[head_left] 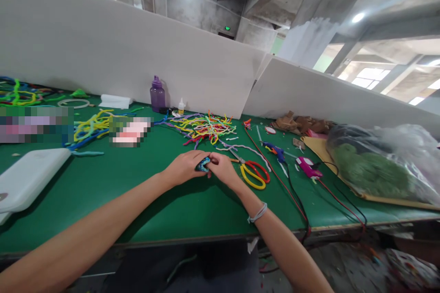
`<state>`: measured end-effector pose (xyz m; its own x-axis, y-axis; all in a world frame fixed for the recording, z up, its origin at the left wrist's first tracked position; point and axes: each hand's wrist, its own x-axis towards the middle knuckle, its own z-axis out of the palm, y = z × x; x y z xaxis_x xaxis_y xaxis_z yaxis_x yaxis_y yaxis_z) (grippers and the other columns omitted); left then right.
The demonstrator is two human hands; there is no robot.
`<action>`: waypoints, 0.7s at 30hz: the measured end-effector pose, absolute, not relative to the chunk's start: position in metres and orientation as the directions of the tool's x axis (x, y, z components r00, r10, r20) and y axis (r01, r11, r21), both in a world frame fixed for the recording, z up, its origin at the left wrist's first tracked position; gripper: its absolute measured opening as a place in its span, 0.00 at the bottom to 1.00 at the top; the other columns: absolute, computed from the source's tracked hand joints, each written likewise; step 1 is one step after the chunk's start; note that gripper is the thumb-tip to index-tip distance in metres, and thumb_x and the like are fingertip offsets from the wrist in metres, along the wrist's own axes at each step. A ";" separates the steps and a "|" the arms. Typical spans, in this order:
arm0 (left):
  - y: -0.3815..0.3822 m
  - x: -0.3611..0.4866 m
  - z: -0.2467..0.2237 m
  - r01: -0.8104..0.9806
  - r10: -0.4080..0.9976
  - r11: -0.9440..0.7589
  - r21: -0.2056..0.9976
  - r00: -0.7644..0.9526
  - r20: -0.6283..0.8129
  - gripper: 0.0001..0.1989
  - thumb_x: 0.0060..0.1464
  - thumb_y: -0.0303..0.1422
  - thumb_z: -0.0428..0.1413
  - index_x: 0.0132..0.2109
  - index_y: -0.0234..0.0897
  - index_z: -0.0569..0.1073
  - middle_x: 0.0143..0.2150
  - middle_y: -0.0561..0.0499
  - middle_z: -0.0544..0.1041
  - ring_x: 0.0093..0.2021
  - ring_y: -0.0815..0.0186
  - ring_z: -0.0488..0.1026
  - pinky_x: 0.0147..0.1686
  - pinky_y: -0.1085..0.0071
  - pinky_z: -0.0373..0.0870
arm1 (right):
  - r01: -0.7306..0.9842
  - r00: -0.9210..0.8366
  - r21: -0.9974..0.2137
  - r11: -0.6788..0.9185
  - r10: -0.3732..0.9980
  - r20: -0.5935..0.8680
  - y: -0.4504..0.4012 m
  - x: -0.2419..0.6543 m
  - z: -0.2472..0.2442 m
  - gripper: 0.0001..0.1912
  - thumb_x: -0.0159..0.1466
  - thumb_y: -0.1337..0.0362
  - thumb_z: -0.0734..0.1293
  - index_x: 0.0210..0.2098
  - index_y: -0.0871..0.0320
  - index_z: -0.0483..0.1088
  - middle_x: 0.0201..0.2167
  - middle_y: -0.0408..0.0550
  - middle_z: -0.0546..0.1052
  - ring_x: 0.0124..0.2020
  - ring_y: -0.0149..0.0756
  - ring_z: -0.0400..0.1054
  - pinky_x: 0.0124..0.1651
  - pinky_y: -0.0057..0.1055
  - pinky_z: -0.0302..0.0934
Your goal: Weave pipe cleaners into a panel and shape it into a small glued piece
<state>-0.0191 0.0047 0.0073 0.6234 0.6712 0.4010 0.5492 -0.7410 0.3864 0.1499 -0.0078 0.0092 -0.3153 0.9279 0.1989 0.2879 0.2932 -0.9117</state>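
Observation:
Near the front middle of the green table, my left hand (184, 167) is closed around a small blue-and-black fuzzy piece (202, 164) that looks like wound pipe cleaner. My right hand (223, 168) meets it from the other side, its fingertips pinched at the piece's edge. Fingers hide part of the piece. Just right of my right hand lie scissors (255, 175) with one red and one yellow handle. Behind both hands spreads a loose pile of colourful pipe cleaners (206, 129).
Right of the scissors are a blue glue gun (276, 152), a magenta power strip (309, 168) with cords, and a plastic bag of green material (371, 169). A purple bottle (157, 96) and small glue bottle (181, 106) stand behind. A white device (34, 178) sits left.

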 end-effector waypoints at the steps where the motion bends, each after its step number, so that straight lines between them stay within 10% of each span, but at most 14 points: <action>1: 0.004 -0.018 0.008 0.558 0.672 -0.740 0.375 0.622 0.401 0.26 0.48 0.38 0.56 0.54 0.37 0.64 0.50 0.41 0.70 0.50 0.54 0.66 0.50 0.60 0.59 | 0.296 -0.302 -0.907 0.298 0.930 0.207 -0.008 0.150 0.010 0.04 0.53 0.69 0.60 0.28 0.59 0.65 0.18 0.38 0.68 0.16 0.27 0.64 0.20 0.22 0.57; 11: 0.000 -0.014 0.008 0.598 0.601 -0.779 0.188 0.626 0.497 0.22 0.49 0.36 0.56 0.51 0.32 0.65 0.47 0.41 0.72 0.48 0.56 0.68 0.47 0.61 0.66 | 0.473 -0.221 -0.777 0.416 0.909 0.353 -0.013 0.150 0.008 0.06 0.56 0.67 0.58 0.26 0.58 0.65 0.17 0.38 0.68 0.15 0.25 0.63 0.19 0.20 0.54; 21: 0.000 -0.010 0.014 0.488 0.777 -0.622 0.612 0.480 0.407 0.28 0.52 0.38 0.50 0.60 0.37 0.57 0.47 0.46 0.74 0.39 0.65 0.74 0.41 0.68 0.71 | 0.591 -0.180 -0.643 0.487 0.857 0.483 -0.006 0.158 0.002 0.05 0.56 0.68 0.60 0.30 0.58 0.66 0.23 0.41 0.72 0.25 0.30 0.66 0.31 0.24 0.58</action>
<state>-0.0098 -0.0003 0.0137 0.4796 0.7774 0.4069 0.4882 -0.6218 0.6125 0.1582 -0.0058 0.0019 -0.1798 0.8569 0.4831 0.5908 0.4867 -0.6435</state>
